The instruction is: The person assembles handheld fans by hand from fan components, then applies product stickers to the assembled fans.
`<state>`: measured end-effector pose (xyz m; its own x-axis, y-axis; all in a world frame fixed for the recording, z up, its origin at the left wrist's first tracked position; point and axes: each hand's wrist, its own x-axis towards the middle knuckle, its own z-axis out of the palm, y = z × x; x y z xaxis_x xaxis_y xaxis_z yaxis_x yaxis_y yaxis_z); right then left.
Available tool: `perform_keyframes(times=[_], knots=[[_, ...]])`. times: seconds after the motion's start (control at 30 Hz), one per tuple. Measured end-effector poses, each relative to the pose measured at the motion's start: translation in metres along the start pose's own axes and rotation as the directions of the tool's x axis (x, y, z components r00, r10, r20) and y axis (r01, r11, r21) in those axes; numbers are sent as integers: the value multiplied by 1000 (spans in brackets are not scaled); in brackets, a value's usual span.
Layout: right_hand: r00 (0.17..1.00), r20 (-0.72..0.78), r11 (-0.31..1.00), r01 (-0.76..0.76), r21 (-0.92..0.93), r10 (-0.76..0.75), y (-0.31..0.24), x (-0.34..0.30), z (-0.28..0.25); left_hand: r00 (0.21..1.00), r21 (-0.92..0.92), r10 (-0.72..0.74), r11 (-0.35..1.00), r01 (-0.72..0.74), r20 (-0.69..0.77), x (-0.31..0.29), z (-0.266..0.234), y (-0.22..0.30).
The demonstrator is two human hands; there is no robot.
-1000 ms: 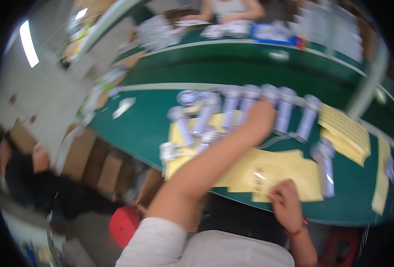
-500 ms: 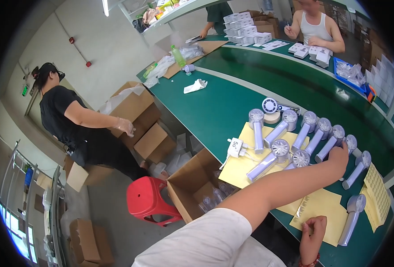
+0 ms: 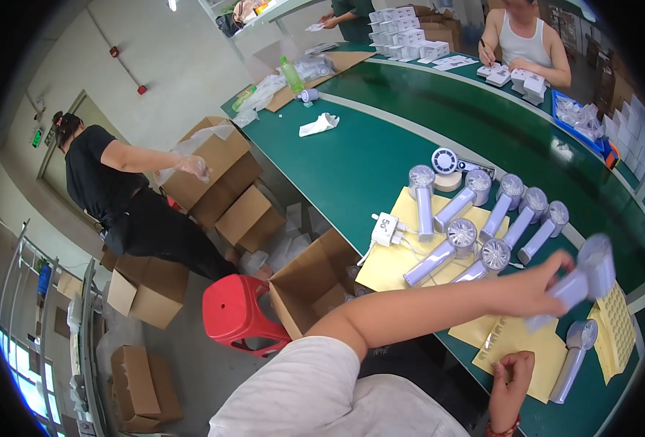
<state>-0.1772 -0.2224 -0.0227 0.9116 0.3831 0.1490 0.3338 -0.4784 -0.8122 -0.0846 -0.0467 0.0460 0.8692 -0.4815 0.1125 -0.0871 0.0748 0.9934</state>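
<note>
My left hand (image 3: 544, 288) is closed on lavender handheld fans (image 3: 595, 258), lifted at the right; motion smears them, but they look like two together. Several more fans (image 3: 548, 229), with lavender handles and clear round heads, lie in a row beyond my left forearm. Two of them (image 3: 446, 251) rest nearer, on a yellow sheet (image 3: 384, 269). Low at the right, my right hand (image 3: 513, 371) has its fingers curled above another yellow sheet (image 3: 544, 349); whether it holds anything is hidden. One separate fan (image 3: 575, 360) lies just right of that hand.
A white charger (image 3: 388, 229) sits at the yellow sheet's left corner. Yellow dotted sheets (image 3: 617, 328) lie far right. An open carton (image 3: 293, 295) and red stool (image 3: 231, 309) stand left of the green table (image 3: 366, 156). Co-workers are at the left and across the table.
My left hand has lifted fans from the row's right end and moved right and nearer. My right hand stays put. The person at the left has leaned and shifted their arm.
</note>
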Motion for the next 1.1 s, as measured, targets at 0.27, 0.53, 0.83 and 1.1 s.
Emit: perform_keyframes(times=[0.27, 0.53, 0.83, 1.1], knots=[[993, -100, 997, -58, 45, 62, 8, 9, -9, 938, -674, -218, 654, 345, 269, -64, 16, -55], [985, 170, 1000, 13, 9, -14, 3, 45, -22, 943, -605, -332, 747, 275, 18, -81, 2, -78], [991, 137, 1000, -8, -25, 11, -4, 43, -16, 941, -687, -337, 690, 228, -25, -83, 4, -84], [994, 99, 997, -59, 40, 55, 3, 81, -11, 914, -643, -398, 721, 257, -80, -82, 10, -83]])
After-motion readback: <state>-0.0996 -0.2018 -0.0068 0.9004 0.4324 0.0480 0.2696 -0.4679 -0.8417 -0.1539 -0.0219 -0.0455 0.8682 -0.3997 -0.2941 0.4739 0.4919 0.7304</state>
